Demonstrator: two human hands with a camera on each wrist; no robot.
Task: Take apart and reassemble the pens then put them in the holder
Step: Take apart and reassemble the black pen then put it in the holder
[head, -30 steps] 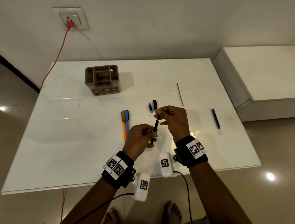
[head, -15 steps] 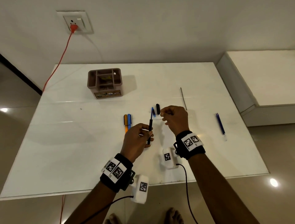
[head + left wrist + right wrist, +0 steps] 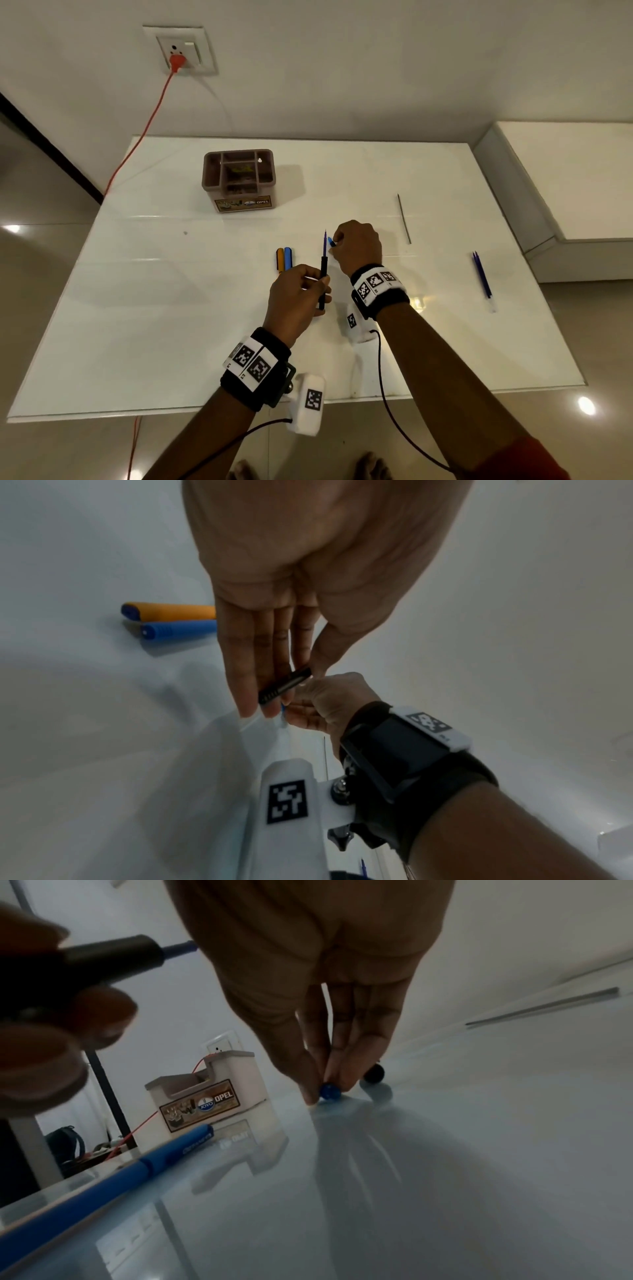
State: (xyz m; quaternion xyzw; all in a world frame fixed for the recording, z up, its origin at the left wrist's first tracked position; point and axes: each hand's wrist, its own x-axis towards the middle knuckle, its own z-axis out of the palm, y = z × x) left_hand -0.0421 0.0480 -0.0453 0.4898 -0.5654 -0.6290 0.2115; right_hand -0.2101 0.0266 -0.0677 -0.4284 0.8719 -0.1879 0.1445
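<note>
On the glossy white worktop lie two capped pens side by side, one orange pen and one blue pen, touching along their length. Two thin blue refills lie together near the right edge, and one thin grey rod lies alone beyond the hands. One brown plastic pen holder with several compartments and an "OPEL" label stands at the far left of the worktop. One small black cap lies just beside the right hand.

The left hand is raised above the worktop with its back to the head camera; its fingers and thumb pinch a slim black pen barrel, held nearly upright. A blue refill tip sticks out of the barrel's top end. The barrel is ribbed near one end in the left wrist view.

The right hand reaches down to the worktop just beyond the barrel, palm down, wrist raised. Its thumb and fingertips close round a small blue pen piece, round at the end, which rests on the worktop.

An orange cable runs from a white wall socket down behind the worktop.
</note>
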